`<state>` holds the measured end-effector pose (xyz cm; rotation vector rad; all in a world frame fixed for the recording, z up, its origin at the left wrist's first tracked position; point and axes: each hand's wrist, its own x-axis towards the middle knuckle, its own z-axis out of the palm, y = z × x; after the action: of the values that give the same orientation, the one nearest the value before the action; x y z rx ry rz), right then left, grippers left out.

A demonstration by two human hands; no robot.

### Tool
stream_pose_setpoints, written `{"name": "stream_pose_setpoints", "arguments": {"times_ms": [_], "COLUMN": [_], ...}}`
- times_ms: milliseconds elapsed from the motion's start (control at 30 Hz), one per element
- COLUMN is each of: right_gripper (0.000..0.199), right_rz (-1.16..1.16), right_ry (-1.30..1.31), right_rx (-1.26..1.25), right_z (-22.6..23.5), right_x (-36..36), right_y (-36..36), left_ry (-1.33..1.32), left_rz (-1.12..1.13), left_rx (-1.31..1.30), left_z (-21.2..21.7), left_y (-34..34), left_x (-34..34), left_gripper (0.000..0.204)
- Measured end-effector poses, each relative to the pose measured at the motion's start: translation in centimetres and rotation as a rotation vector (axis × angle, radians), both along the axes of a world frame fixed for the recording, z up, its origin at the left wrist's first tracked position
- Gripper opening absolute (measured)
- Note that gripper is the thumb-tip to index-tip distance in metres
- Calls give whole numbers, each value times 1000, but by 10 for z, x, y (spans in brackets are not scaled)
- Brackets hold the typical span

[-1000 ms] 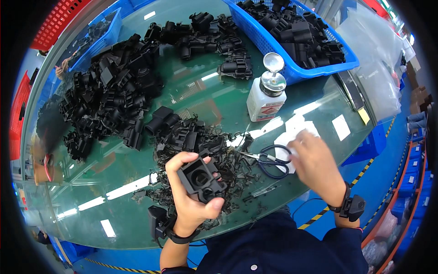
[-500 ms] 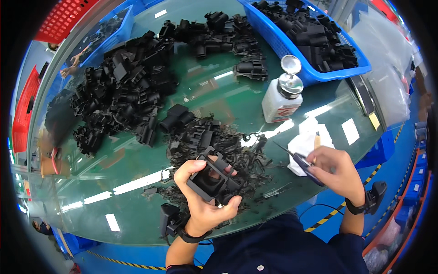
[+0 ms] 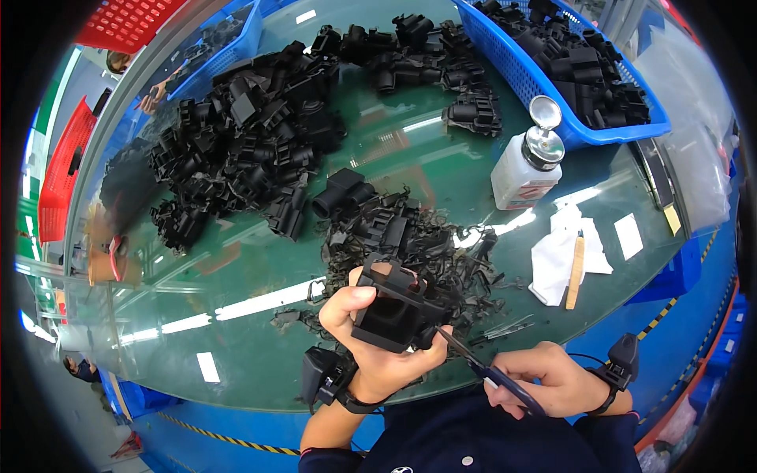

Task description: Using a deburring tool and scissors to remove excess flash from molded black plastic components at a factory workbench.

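My left hand [image 3: 378,359] grips a black moulded plastic housing [image 3: 386,322], its square opening turned up toward me. My right hand [image 3: 544,380] is closed on a pair of scissors [image 3: 473,363] with dark blue handles and slim metal blades. The scissors' tip is at the lower right edge of the housing, next to my left thumb and fingers; whether it touches the plastic I cannot tell. Just beyond the held part lies a heap of thin black plastic scraps [image 3: 465,260], with another black housing [image 3: 343,193] at its far edge.
A large pile of black plastic parts [image 3: 252,118] covers the left back of the green table [image 3: 260,331]. A blue basket [image 3: 505,55] of similar parts stands back right. Nearer are a white pump bottle [image 3: 524,173], a white cloth [image 3: 552,260] and a wooden stick [image 3: 576,272].
My right hand has come left and nearer with the scissors, bringing their tip to the housing. My left hand has tilted the housing. The whole view has shifted a little.
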<state>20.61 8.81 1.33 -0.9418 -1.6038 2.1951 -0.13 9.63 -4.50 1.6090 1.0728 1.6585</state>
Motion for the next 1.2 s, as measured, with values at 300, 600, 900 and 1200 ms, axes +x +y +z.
{"name": "stream_pose_setpoints", "arguments": {"times_ms": [300, 600, 900, 1200], "right_gripper": [19, 18, 15, 15], "right_rz": [-24, -1, -4, -63], "right_ry": [-43, -45, -43, -137], "right_rx": [-12, -64, -98, 57], "right_z": [5, 11, 9, 15], "right_x": [-5, -6, -7, -12], "right_y": [2, 7, 2, -3], "left_ry": [165, 298, 257, 305], "left_rz": [142, 242, 301, 312], "left_rx": [13, 42, -11, 8], "left_z": [4, 9, 11, 8], "left_y": [-4, -6, -8, -9], "left_x": [-5, -5, -2, -3], "left_gripper": [76, 73, 59, 59]}}
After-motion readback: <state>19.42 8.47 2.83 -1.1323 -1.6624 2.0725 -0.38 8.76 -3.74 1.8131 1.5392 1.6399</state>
